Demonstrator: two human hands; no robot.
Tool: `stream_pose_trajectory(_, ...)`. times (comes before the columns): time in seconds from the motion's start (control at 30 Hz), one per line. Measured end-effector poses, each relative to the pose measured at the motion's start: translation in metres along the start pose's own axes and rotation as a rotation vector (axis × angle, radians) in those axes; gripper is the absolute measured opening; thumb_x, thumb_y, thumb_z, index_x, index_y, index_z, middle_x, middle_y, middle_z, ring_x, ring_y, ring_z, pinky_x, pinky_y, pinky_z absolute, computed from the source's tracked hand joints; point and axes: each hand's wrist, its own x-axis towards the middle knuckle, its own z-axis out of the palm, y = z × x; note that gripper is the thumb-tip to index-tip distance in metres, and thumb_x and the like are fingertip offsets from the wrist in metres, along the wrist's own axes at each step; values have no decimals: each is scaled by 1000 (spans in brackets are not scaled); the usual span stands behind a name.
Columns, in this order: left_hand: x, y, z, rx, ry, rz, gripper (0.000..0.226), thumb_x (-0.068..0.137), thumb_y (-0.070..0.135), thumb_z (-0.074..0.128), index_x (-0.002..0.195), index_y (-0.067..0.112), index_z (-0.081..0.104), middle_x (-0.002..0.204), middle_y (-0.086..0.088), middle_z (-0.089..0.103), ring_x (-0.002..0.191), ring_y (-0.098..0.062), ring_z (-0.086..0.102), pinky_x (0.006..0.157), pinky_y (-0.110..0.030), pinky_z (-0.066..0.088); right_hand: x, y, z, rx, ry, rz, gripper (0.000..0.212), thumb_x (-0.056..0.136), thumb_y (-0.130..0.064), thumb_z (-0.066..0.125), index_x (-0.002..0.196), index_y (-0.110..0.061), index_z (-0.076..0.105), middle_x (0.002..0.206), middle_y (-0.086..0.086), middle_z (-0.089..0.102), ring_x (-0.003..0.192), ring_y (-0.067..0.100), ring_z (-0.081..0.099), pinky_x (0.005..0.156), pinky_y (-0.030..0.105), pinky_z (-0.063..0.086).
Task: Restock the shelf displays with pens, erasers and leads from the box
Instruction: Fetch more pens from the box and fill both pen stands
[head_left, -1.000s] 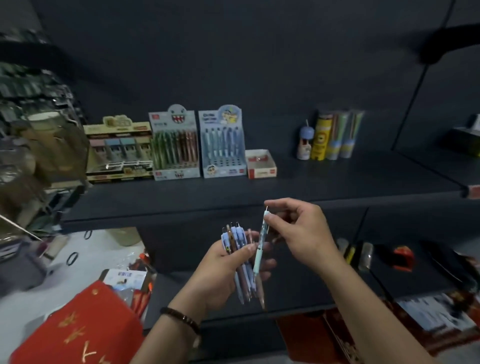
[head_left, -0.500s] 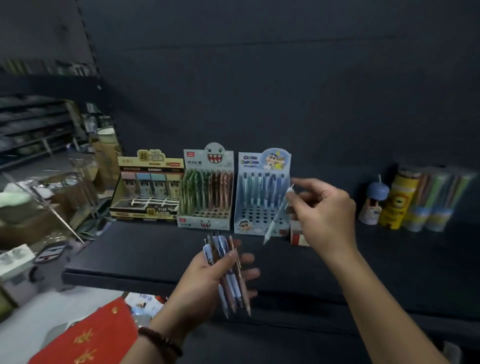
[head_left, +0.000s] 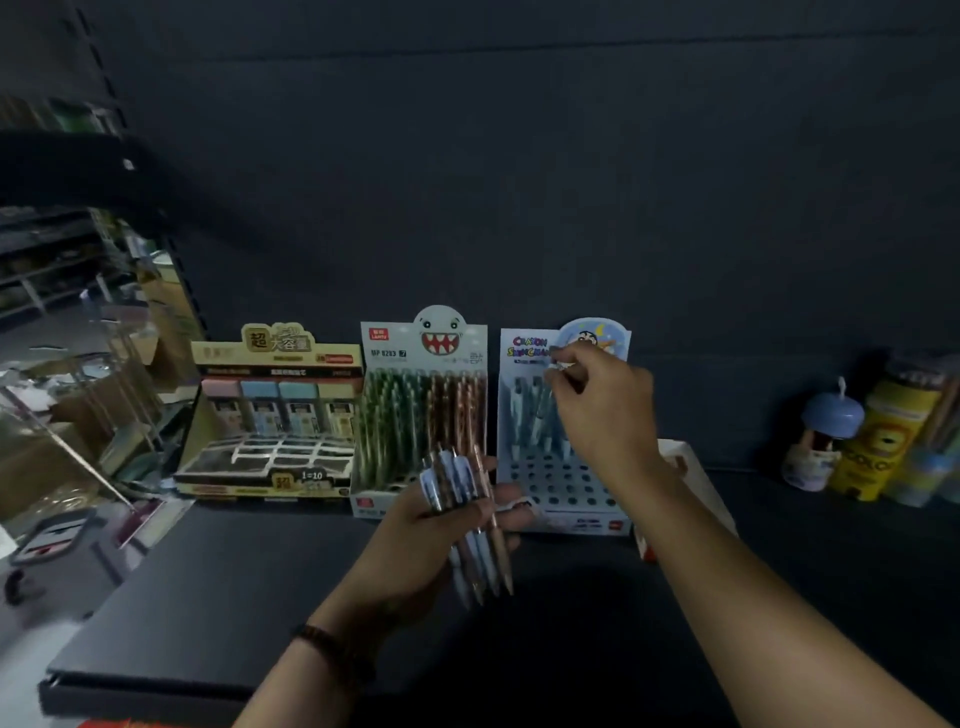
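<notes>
My left hand (head_left: 415, 540) grips a bundle of several pens (head_left: 470, 514), pale blue and brown, tips pointing down, in front of the displays. My right hand (head_left: 597, 410) pinches the top of one pale pen (head_left: 540, 405) and holds it over the upper rows of the blue cartoon pen display (head_left: 561, 488), whose lower holes stand bare. To its left stands the shark-face display (head_left: 423, 415) filled with green and brown pens. Further left, the yellow eraser display (head_left: 275, 415) holds one row of erasers at the back.
All displays stand on a dark shelf (head_left: 234, 597) against a dark back wall. A small white and red box (head_left: 691, 483) lies behind my right forearm. Colourful tubes and a blue-capped figure (head_left: 826, 431) stand at the right. Cluttered racks and cartons fill the left.
My right hand has carried the single pen up and forward from the bundle to the blue display. The view has moved closer to the shelf. My left hand keeps the bundle.
</notes>
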Motion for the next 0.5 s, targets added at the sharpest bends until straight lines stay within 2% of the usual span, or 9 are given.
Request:
stream_pose_trajectory(0.17, 27, 17, -20, 120, -75, 20, 34, 103, 2, 61, 133, 17, 68, 128, -18, 74, 120, -39, 71, 106, -57, 52, 4, 0, 18, -113, -3, 15, 18, 97, -16, 73, 114, -17, 79, 99, 1, 81, 91, 18, 74, 85, 30, 59)
stream_pose_trajectory(0.27, 41, 20, -23, 88, -148, 2, 40, 102, 7, 67, 141, 17, 63, 134, -20, 71, 126, -42, 67, 111, -65, 47, 6, 2, 24, -170, -97, 41, 17, 95, -16, 73, 111, -20, 80, 99, 0, 81, 94, 20, 75, 88, 37, 61)
stream_pose_trajectory(0.43, 52, 26, -21, 21, -220, -35, 43, 104, -5, 54, 144, 11, 57, 130, -24, 72, 119, -45, 71, 98, -54, 60, 7, 1, 25, -202, -226, 99, 18, 99, -19, 67, 109, -20, 82, 104, 0, 81, 101, 21, 73, 92, 44, 61)
stream_pose_trajectory(0.5, 51, 29, -25, 39, -239, -28, 42, 104, -5, 53, 143, 9, 57, 130, -23, 72, 118, -45, 71, 99, -54, 60, 5, -3, 19, -213, -206, 86, 20, 101, -20, 65, 110, -21, 82, 101, -3, 81, 93, 15, 74, 91, 37, 61)
